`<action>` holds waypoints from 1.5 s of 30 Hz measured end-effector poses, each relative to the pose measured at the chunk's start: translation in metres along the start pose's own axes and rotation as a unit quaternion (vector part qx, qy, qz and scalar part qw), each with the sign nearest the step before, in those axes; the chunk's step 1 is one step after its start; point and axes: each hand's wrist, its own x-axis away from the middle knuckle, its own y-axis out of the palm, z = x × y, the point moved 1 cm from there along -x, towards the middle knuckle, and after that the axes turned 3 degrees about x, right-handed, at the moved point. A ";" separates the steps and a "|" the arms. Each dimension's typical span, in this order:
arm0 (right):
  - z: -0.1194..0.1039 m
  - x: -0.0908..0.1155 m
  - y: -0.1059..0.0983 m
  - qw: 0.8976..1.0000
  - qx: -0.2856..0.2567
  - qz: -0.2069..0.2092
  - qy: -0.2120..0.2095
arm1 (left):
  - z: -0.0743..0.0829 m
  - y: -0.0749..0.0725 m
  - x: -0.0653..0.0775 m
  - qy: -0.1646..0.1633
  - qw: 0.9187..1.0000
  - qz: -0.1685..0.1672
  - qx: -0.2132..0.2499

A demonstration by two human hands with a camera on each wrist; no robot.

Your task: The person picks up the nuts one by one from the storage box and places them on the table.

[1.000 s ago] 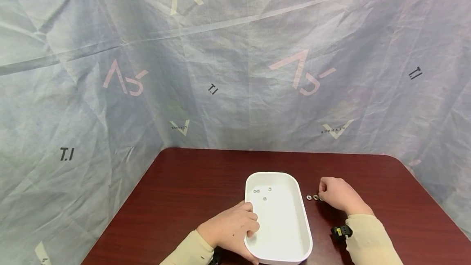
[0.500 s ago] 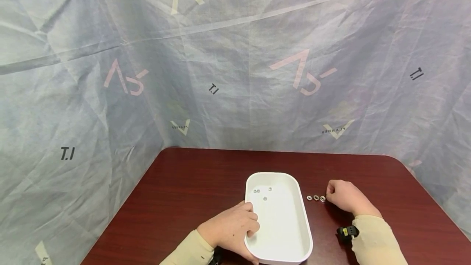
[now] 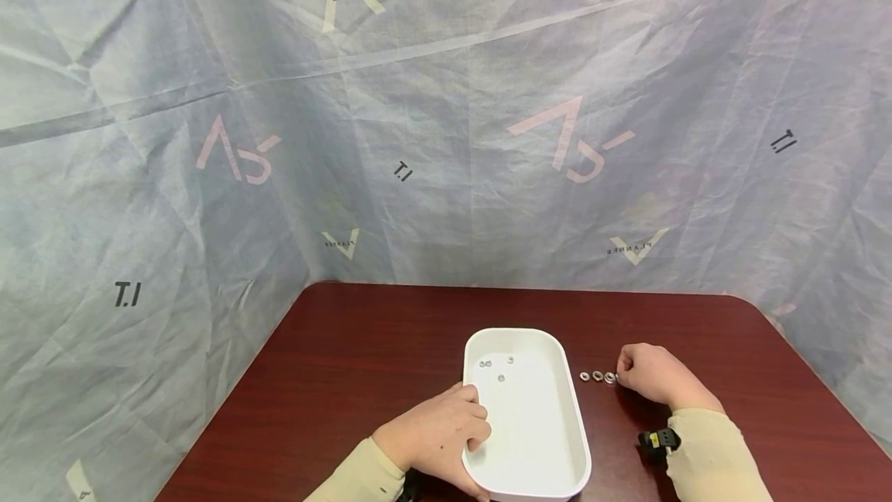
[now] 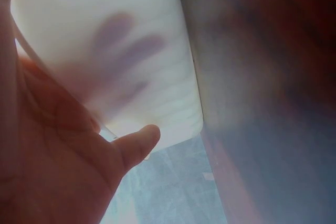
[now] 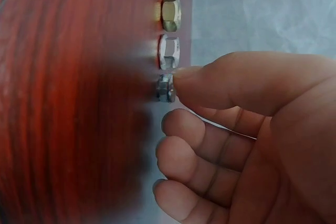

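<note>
My left hand (image 3: 439,428) grips the left wall of a white rectangular tray (image 3: 533,436), its fingers curled over the rim and the thumb outside. In the left wrist view the finger shadows show through the tray wall. To the tray's right, my right hand (image 3: 655,374) pinches a small silver hex nut (image 5: 166,88) that stands last in a row on the table. Its thumb lies on the nut; the index fingertip is hidden behind. Beside that nut are a silver nut (image 5: 169,52), a brass-toned nut (image 5: 170,14) and another silver nut (image 3: 584,376).
Several small nuts (image 3: 501,378) lie in the far half of the tray. The dark red wooden table (image 3: 369,339) extends to both sides. A grey printed cloth (image 3: 446,200) hangs behind it and along its sides.
My right hand has shifted right from the third nut, leaving it uncovered in the row. A fourth nut now shows at its fingertips. The left hand and the tray stay put.
</note>
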 end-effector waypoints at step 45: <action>-0.138 -0.010 -0.027 0.996 0.044 0.028 -0.077 | 0.000 -0.003 0.000 -0.005 1.000 0.005 0.013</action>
